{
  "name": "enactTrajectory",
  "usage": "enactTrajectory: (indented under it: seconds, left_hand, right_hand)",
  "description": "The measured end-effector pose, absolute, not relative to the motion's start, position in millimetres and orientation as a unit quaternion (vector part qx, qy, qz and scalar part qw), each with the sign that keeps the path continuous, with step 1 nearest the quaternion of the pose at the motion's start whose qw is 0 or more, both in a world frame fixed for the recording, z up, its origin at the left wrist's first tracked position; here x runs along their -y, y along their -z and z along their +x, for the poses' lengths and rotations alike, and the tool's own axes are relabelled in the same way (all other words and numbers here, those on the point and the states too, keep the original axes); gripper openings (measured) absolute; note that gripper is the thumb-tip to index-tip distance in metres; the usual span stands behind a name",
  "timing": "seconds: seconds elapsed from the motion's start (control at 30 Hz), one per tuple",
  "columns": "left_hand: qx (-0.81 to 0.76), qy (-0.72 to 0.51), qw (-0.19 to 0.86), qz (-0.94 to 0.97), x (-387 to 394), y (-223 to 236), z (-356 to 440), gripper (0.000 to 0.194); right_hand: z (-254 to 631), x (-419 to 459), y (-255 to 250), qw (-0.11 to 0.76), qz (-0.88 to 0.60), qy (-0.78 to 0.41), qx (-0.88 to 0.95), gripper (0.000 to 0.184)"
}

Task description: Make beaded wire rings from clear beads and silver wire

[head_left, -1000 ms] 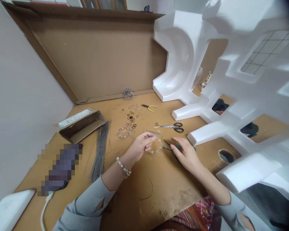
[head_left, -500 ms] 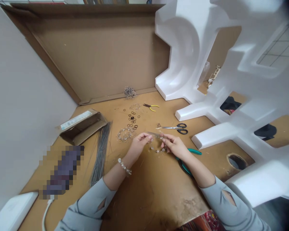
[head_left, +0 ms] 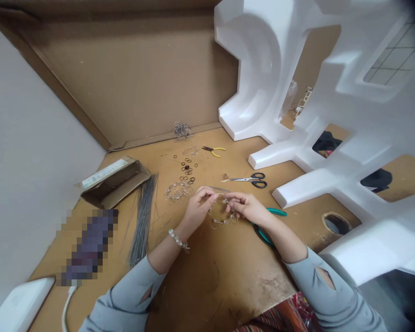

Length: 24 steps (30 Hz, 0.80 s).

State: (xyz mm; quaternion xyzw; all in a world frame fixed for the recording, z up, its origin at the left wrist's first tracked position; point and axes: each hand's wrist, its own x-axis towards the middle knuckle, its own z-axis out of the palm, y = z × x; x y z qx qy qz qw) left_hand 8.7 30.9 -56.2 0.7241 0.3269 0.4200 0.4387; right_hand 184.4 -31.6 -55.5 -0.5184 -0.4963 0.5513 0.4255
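Note:
A beaded wire ring (head_left: 220,222) with clear beads hangs between my two hands above the table. My left hand (head_left: 201,205) pinches its left side, thumb against the fingertips. At its upper right, my right hand (head_left: 247,206) has thumb and fingers closed on the wire. Under my right forearm lie green-handled pliers (head_left: 263,234), partly hidden. Just beyond my hands are scissors (head_left: 251,180) with black handles. Another beaded wire ring (head_left: 176,190) rests to the left of my left hand, close to several small dark rings (head_left: 187,168).
Yellow-handled pliers (head_left: 214,151) and a tangle of wire (head_left: 182,131) lie farther back. On the left are a bundle of straight wires (head_left: 143,226), an open cardboard box (head_left: 115,186) and a white device (head_left: 24,302). White moulded foam (head_left: 293,189) stands along the right side, beside a round hole (head_left: 336,223).
My right hand has let go of the green-handled pliers, leaving them on the table, and moved left onto the beaded ring. My left hand keeps its pinch.

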Motion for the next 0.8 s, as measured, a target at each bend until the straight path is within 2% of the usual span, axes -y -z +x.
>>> enactTrajectory:
  seconds: [0.2,0.43,0.8]
  left_hand:
    - [-0.339,-0.412,0.544,0.647,-30.9,55.8,7.8,0.022]
    - [-0.345,-0.374,0.657,0.556,-33.3,59.8,6.7,0.024]
    - [-0.331,-0.381,0.687,0.522,-33.4,64.4,6.2,0.017]
  right_hand:
    - [188.2,27.7,59.5,0.499,-0.515,-0.533,0.449,0.028]
    - [187.0,28.1,56.1,0.527,-0.539,-0.492,0.435,0.028]
    - [188.1,29.5,56.3,0.513,-0.558,-0.478,0.444,0.038]
